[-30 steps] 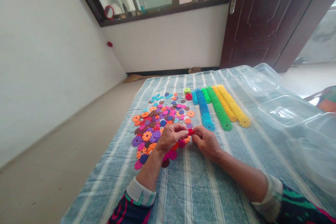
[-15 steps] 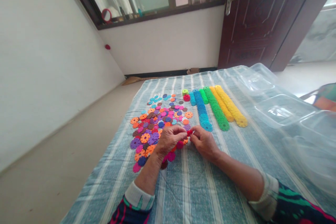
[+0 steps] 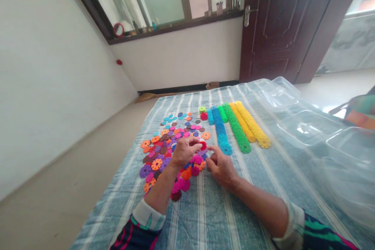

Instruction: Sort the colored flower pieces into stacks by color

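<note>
My left hand (image 3: 185, 150) pinches a red notched plastic disc (image 3: 203, 145) above the right side of a mixed pile of flower-shaped discs (image 3: 156, 163). Just to its right is my right hand (image 3: 220, 164), thumb and index finger apart, with nothing visible between them. Beyond the hands lie overlapping rows of discs: a blue row (image 3: 221, 127), a green row (image 3: 236, 129) and a yellow row (image 3: 254, 125). A small red stack (image 3: 204, 116) sits near a lime-green stack (image 3: 202, 109) at the far end.
Several clear plastic containers (image 3: 312, 125) stand along the right side of the striped cloth (image 3: 202, 222). A dark red door (image 3: 281, 27) and a window ledge with small items are behind the table. A white wall (image 3: 35, 66) is at left.
My right hand has let go of the red disc and drawn slightly away, its fingers spreading. The left hand keeps hold of the disc. The whole view has shifted a little.
</note>
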`<state>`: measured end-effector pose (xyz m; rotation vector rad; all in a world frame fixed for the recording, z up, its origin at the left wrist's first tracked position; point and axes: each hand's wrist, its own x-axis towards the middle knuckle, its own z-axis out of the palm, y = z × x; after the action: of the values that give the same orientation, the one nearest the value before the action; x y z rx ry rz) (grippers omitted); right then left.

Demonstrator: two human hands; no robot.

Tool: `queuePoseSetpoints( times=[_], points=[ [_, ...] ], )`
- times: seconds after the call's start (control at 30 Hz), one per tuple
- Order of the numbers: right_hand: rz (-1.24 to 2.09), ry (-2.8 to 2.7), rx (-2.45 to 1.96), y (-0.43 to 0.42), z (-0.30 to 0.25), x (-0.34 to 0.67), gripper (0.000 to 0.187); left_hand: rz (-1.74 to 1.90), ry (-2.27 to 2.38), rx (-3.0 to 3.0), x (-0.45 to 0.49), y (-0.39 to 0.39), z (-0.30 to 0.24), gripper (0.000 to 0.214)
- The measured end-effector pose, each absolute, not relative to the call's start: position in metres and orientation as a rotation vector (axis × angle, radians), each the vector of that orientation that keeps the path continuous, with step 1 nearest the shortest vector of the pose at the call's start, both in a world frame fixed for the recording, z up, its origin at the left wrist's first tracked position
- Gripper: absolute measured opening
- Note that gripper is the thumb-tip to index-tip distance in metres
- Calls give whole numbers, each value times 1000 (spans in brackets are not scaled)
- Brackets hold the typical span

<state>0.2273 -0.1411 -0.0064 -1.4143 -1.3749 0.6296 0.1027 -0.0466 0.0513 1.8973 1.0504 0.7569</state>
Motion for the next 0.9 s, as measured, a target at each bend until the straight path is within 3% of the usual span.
queuePoseSetpoints(
  times=[0.2, 0.43, 0.9],
  points=[
    [551, -1497, -1428, -139, -13, 225, 18, 822, 1183, 2052, 135, 27, 49, 8],
    [498, -1534, -1450, -138, -9, 225, 17, 783, 1328, 2205, 167, 84, 36, 12],
    [516, -1567, -1496, -138, -7, 223, 18, 619, 1382, 2583, 182, 97, 30, 21]
  ],
)
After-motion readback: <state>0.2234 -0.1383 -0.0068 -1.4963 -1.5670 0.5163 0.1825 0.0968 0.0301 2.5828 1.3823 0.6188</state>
